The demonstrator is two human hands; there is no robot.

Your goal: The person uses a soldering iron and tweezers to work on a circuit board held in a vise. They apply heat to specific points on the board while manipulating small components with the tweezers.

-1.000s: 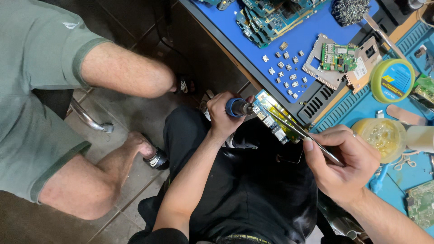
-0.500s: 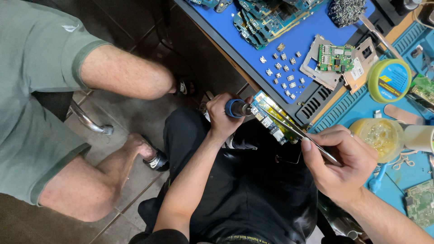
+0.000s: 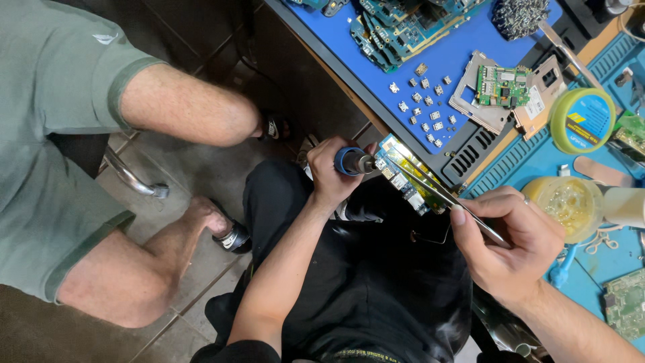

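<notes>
Left hand (image 3: 334, 173) closed around blue-handled iron (image 3: 355, 161), fingers wrapped fully about the grip, metal tip pointed right toward board (image 3: 403, 176). Right hand (image 3: 514, 245) pinched shut on tweezers (image 3: 440, 193), thumb and forefinger pressed on the rear of the legs, tips laid across the board. Board held tilted over the lap, just off the bench edge (image 3: 336, 74), between the two hands; how supported, impossible to tell. Tweezer tips and iron tip met at the board's upper end, near enough to seem touching.

On the blue mat (image 3: 363, 47): scattered small metal parts (image 3: 423, 101) in loose rows, stack of blue-green boards (image 3: 396, 23) above them, green board in a metal frame (image 3: 500, 87) to the right, bundle of metal bits (image 3: 521, 13) at the top. Further right, round yellow-rimmed tin with blue lid (image 3: 583, 121), and nearer the right hand a yellowish open tub (image 3: 568, 202), just beside the knuckles. Another green board (image 3: 628, 302) at the far right edge, low down.

Left of the bench, a second person seated, in green shirt and shorts (image 3: 47, 134), bare forearm (image 3: 181, 107) stretched toward the bench, knee (image 3: 121, 282) bent, sandalled foot (image 3: 232, 235) on the tiled floor (image 3: 168, 202). That person's hand hidden under the bench. Black trousers (image 3: 376, 289) beneath the held board.
</notes>
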